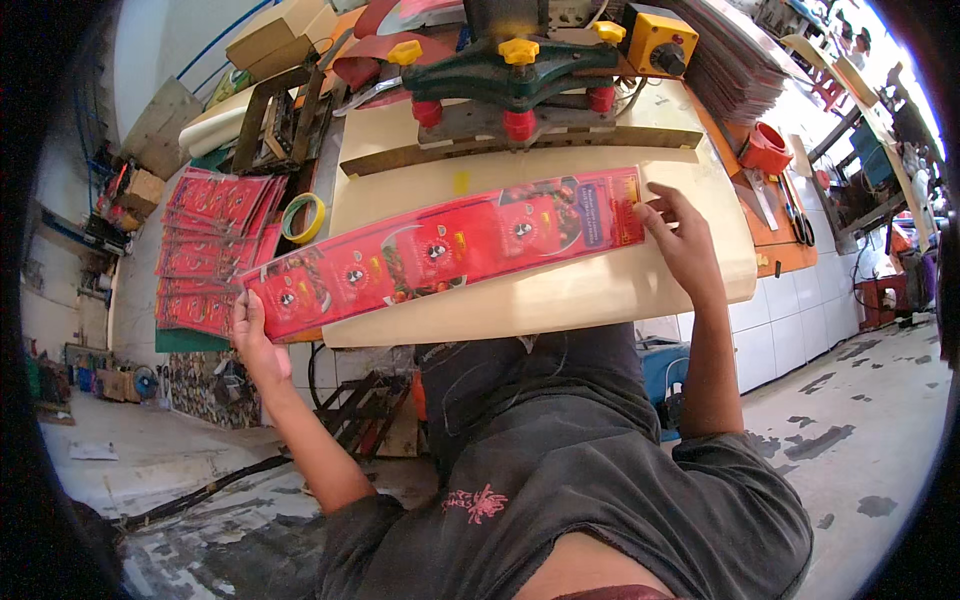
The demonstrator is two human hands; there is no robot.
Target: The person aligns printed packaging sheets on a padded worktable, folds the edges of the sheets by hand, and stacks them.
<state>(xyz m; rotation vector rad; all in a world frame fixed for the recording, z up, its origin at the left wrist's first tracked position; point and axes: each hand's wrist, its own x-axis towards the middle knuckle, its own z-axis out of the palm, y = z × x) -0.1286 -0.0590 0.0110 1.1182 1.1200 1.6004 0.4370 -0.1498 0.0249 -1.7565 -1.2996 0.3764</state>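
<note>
- The red printed strip [475,245] slants across the cream sheet [560,310], its left end beyond the sheet's edge.
- Left grip [258,345] pinches that end, right grip [685,240] the other; a light, even pull should hold it flat.
- Raising the left end would bring it nearer parallel to the metal bar [645,138] behind.
- Leftward lie red packets [205,270].

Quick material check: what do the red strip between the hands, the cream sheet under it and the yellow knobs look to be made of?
Red strip: probably plastic film, glossy, judging by its shiny reflections; any backing is unclear.
Cream sheet: smooth with a soft sheen, curving down in front; heavy paper or flexible plastic.
Yellow knobs: likely moulded plastic, evenly coloured and lobed.
</note>
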